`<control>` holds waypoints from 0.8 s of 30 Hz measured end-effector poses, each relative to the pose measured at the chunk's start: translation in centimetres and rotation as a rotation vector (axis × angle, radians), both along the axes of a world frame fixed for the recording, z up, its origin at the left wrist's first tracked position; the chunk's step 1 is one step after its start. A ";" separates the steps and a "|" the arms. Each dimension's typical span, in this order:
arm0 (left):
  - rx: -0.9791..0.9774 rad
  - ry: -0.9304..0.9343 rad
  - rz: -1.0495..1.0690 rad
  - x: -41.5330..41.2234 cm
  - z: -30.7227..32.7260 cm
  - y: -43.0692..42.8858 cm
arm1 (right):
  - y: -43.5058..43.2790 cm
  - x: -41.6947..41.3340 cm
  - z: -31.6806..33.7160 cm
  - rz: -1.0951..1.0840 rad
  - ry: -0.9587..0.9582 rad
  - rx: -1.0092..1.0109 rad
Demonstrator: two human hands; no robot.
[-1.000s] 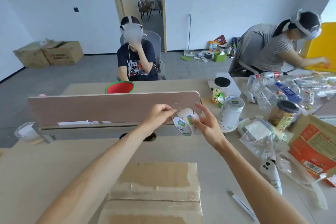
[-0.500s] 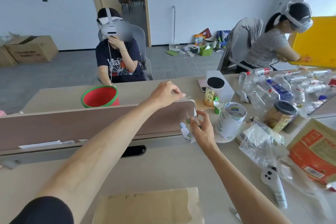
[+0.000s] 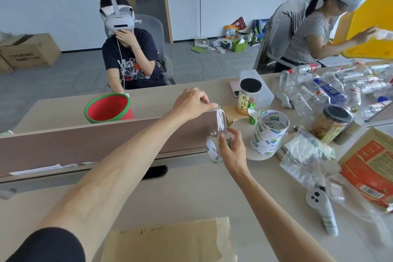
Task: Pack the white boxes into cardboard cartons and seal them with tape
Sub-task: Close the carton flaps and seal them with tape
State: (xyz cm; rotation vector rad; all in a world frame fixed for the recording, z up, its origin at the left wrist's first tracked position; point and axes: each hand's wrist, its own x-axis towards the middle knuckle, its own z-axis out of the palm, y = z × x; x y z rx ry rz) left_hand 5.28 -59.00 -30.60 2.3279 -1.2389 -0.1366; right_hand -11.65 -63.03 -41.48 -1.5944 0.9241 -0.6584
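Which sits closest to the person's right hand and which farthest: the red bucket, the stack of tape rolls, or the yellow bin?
1. Tape stack: on the desk just right of the right hand.
2. Red bucket: off to the left, beyond the divider.
3. Yellow bin: far back on the right, at another person's desk.

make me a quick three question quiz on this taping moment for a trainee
1. True or false: the right hand grips the tape roll.
2. The left hand pinches: A) the tape's free end; B) the red bucket; C) a jar lid.
3. Short answer: does the pulled tape touch the carton yet?
Key: 1 true; 2 A; 3 no.
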 end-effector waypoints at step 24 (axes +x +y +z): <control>0.157 -0.103 0.201 -5.0 0.1 4.8 | -0.3 -5.9 4.0 0.082 0.146 -0.077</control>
